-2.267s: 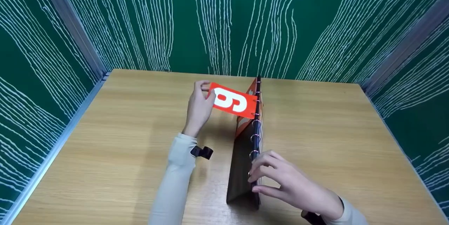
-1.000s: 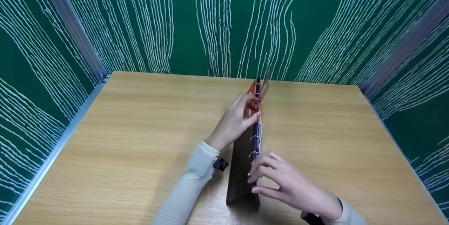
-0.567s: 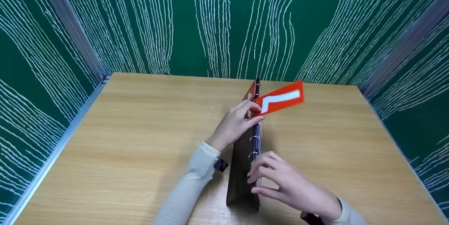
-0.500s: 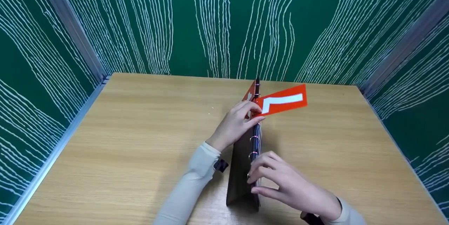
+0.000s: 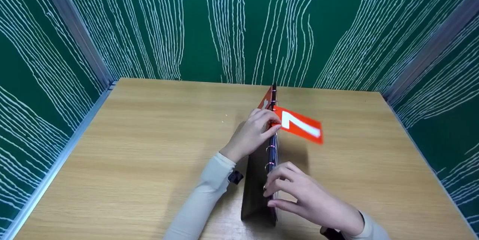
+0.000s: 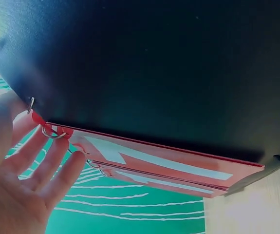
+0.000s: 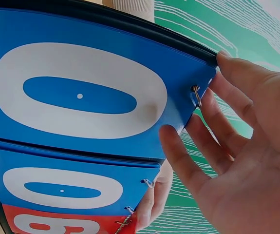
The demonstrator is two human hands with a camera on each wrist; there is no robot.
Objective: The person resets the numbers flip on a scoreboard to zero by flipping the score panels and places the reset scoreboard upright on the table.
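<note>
A tent-shaped flip scoreboard (image 5: 258, 180) is stood on the wooden worktop (image 5: 123, 165), near its middle, with its ridge pointed away from the person. Its number cards are hung from metal rings (image 7: 197, 96) along that ridge.

The left hand (image 5: 247, 137) is placed over the farther part of the ridge, reached from the left side, and its fingertips are brought to the rings at the base of a red card marked with a white 7 (image 5: 301, 125). That card is stuck out to the right of the ridge, above the worktop, and its free end is slightly blurred. Whether the card is pinched by the left hand or only touched cannot be told.

The nearer end of the scoreboard is grasped lightly by the right hand (image 5: 305, 197), with the fingers bent around the top edge, one of the rings among them.

On the right face, a large blue card with a white 0 (image 7: 80, 95) is seen next to the right hand; beside it are shown a smaller blue card with a 0 (image 7: 62, 191) and part of a red card. On the left face, red cards with white figures (image 6: 164, 156) are seen beyond a dark panel (image 6: 144, 73). The worktop is enclosed by green walls (image 5: 198, 27) streaked with white lines.
</note>
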